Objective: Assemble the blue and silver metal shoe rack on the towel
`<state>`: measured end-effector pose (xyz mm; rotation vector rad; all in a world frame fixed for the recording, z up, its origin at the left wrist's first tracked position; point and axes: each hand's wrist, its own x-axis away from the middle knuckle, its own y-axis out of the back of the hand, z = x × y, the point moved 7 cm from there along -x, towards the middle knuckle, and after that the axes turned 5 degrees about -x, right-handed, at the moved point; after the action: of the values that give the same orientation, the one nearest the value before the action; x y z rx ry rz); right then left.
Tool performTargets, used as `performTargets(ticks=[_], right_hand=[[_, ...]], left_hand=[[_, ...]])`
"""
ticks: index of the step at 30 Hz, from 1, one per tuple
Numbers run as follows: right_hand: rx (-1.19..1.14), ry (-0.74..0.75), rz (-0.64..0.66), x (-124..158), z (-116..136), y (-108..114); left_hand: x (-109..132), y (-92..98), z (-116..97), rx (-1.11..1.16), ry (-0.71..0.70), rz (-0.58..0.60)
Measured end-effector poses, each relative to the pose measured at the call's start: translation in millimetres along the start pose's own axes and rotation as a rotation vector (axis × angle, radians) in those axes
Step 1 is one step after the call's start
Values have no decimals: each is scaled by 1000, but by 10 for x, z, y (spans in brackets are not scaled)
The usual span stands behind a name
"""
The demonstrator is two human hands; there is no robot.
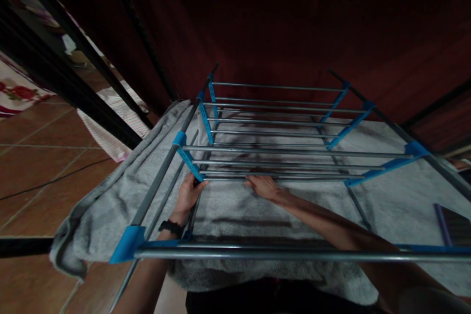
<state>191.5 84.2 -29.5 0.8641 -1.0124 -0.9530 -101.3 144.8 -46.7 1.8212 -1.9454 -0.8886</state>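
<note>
A rack of grey metal tubes with blue plastic brackets, like a shoe rack, lies over a grey fleece blanket (pixel 235 208). My left hand (pixel 188 192), with a dark band on the wrist, closes around the lower end of a blue bracket (pixel 190 162) on the rack's left side. Further right, my right hand (pixel 263 186) has its fingers curled over a metal tube (pixel 300 178) of the same tier. Both forearms reach past the near crossbar (pixel 257 254). The undersides of both grips are hidden.
Behind the rack hangs a dark red cloth wall (pixel 265 24). Black frame poles (pixel 84 68) slant at the left, beyond them a tiled floor (pixel 40 167) with a striped cloth (pixel 106 120) and a thin cable (pixel 55 180). A dark ridged object (pixel 454 225) lies at the right.
</note>
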Motion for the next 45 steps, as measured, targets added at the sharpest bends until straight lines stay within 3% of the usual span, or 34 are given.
performTargets(ticks=[26, 35, 45], right_hand=[[-81, 157, -77, -21, 36, 35], [-67, 173, -86, 25, 75, 69], [-79, 176, -97, 103, 157, 169]], left_hand=[[-85, 120, -211, -314, -45, 51], [-61, 123, -292, -340, -63, 43], [-49, 197, -182, -239, -73, 84]])
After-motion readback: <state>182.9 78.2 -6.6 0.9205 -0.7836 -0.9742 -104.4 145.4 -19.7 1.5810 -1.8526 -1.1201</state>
